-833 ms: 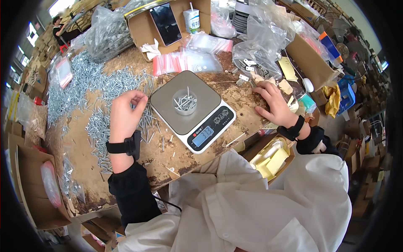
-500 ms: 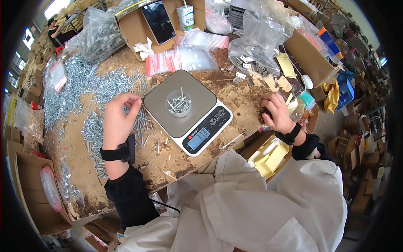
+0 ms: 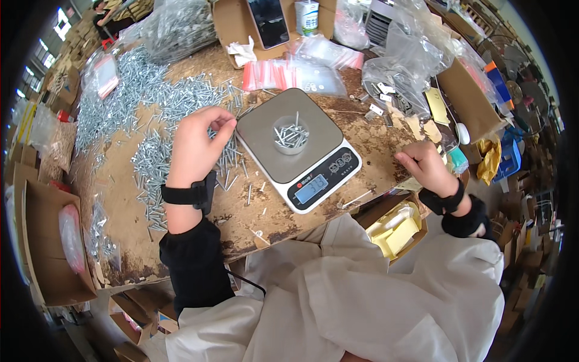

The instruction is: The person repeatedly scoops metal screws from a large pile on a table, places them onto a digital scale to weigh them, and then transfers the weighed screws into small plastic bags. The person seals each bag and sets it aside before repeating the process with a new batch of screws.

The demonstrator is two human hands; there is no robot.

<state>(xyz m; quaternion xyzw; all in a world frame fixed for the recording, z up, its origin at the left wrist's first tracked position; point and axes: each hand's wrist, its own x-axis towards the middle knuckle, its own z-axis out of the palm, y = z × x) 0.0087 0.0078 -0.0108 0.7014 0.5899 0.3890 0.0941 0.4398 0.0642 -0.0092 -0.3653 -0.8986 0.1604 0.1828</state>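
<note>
A screw is pinched between the closed fingertips of the left hand point(image 3: 198, 145) just beside the grey scale point(image 3: 297, 146), whose small dish point(image 3: 291, 136) holds more screws, while the right hand point(image 3: 425, 169) is curled loosely, apparently empty, at the table's point(image 3: 132, 217) edge.

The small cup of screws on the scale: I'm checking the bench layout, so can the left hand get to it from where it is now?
Probably yes. The left hand sits over loose screws right beside the scale, and nothing stands between its fingertips and the small cup on the platform.
</note>
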